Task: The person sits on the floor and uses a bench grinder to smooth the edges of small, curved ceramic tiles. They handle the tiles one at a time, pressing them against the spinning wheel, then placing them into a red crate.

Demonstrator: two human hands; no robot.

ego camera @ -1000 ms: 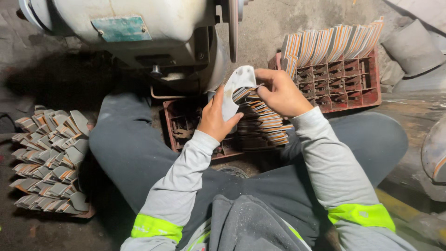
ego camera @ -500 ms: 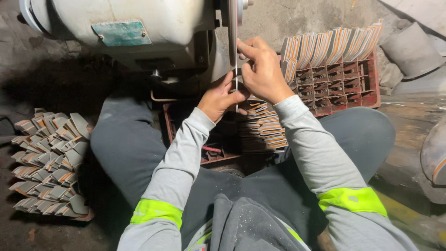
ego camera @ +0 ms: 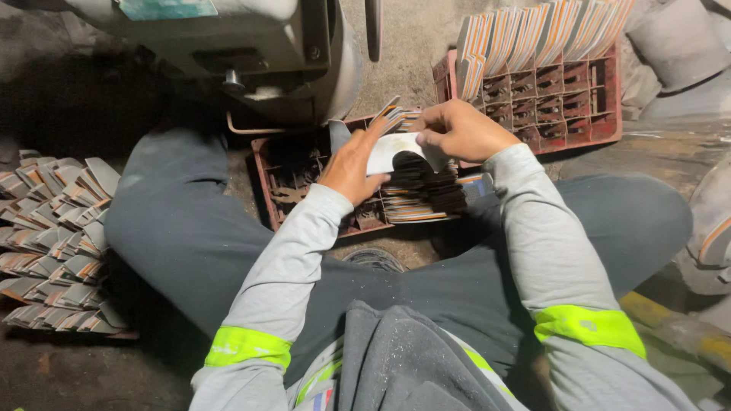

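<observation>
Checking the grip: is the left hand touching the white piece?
Touching. The head view shows the left hand with fingers on the white piece; the right hand pinches its other end.

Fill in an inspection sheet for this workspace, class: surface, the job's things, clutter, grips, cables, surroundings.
Surface: dusty concrete floor; the person sits on it, legs apart.
Job's things: pale curved piece held by both hands over a red crate between the legs, where striped pieces are stacked.
Clutter: rows of similar striped pieces lie at the left; a second red crate at upper right holds more standing upright.
Grips: left hand shut on the piece; right hand pinching its top edge.
Cables: nothing seen.
Surroundings: grey machine right ahead; a yellow bar at lower right.
</observation>
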